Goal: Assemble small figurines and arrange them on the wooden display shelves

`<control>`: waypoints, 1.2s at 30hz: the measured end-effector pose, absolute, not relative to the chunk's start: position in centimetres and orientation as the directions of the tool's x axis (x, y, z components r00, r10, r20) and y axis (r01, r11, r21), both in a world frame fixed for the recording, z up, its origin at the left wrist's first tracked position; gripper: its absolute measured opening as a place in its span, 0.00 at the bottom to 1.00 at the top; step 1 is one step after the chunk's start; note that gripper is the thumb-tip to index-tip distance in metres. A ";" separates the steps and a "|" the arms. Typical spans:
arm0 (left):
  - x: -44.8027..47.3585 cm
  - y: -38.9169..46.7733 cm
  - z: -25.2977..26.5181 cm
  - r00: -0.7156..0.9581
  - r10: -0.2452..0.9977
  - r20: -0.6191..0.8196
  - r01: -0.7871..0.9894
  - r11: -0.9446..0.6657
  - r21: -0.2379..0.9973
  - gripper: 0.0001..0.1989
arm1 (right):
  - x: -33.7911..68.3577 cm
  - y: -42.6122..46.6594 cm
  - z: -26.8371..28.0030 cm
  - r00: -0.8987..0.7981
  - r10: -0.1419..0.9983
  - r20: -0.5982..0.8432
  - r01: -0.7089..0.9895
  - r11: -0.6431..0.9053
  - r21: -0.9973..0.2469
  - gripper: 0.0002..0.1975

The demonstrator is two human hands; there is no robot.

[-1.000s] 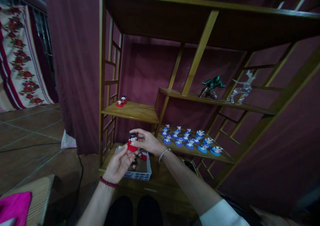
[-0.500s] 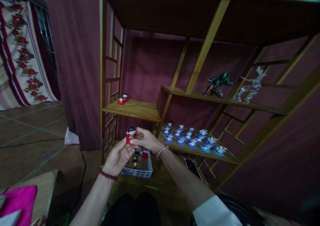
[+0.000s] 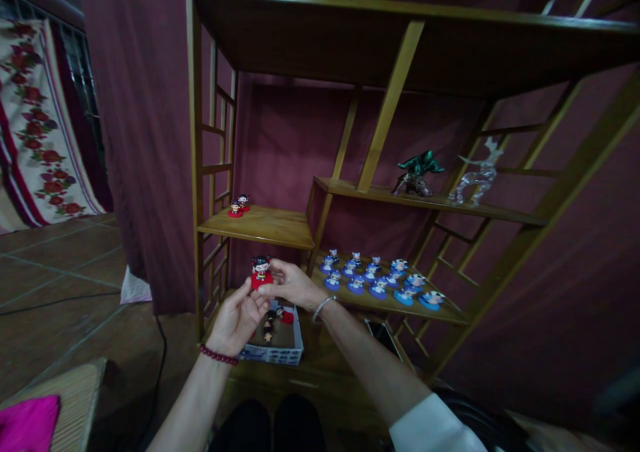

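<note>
Both of my hands grip a small figurine (image 3: 261,269) with black hair buns and a red base, held upright in front of the shelf. The fingers of my left hand (image 3: 235,320) pinch the base from the lower left. From the right, my right hand (image 3: 293,284) closes on the base with thumb and fingers. Beneath them stands an open patterned box (image 3: 273,354) with several similar figurines (image 3: 269,332) lying inside, partly hidden by my left hand. Two more of this kind, red-based figurines (image 3: 236,209), stand at the left end of the small wooden shelf (image 3: 265,225).
Rows of blue-based figurines (image 3: 356,283) fill the lower right shelf. A dark green statuette (image 3: 420,172) and a clear deer figure (image 3: 477,175) stand above them. A dark flat device (image 3: 381,337) lies below right. A woven stool (image 3: 75,399) with a pink cloth is at lower left.
My view has tilted up and shifted slightly right, so the shelving appears lower and farther left. Both hands keep holding the figurine, which has turned slightly.
</note>
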State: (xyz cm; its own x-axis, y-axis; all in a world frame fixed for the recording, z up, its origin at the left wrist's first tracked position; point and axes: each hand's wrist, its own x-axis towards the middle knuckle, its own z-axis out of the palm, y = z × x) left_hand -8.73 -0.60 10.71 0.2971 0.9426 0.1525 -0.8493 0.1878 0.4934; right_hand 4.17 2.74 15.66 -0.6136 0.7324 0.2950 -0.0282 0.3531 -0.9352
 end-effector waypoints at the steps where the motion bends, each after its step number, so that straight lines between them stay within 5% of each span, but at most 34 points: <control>1: -8.7 -0.6 10.7 0.295 0.943 0.155 -0.848 0.184 0.498 0.08 | 4.2 2.7 15.6 -0.608 0.738 0.292 -0.021 0.353 -0.935 0.20; 18: -8.8 -0.3 14.3 0.063 0.993 0.102 -0.766 -0.017 0.643 0.07 | 3.5 3.0 18.1 -0.512 0.750 0.419 -0.013 0.481 -0.876 0.17; 32: -8.2 1.4 17.3 -0.219 0.927 0.304 -0.509 -0.374 0.775 0.12 | 2.1 5.4 21.6 -0.336 0.810 0.481 -0.024 0.503 -0.864 0.20; 36: -8.2 2.8 17.3 -0.289 0.860 0.422 -0.257 -0.494 0.831 0.13 | 2.0 7.1 22.2 -0.298 0.826 0.478 0.005 0.502 -0.865 0.20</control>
State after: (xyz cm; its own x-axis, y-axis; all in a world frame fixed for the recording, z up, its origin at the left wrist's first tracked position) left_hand -8.24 2.79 17.29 -0.2887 0.8596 0.4215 -0.2572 -0.4937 0.8307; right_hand 2.03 7.13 22.17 -0.2984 0.8262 0.4779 0.0054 0.5022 -0.8647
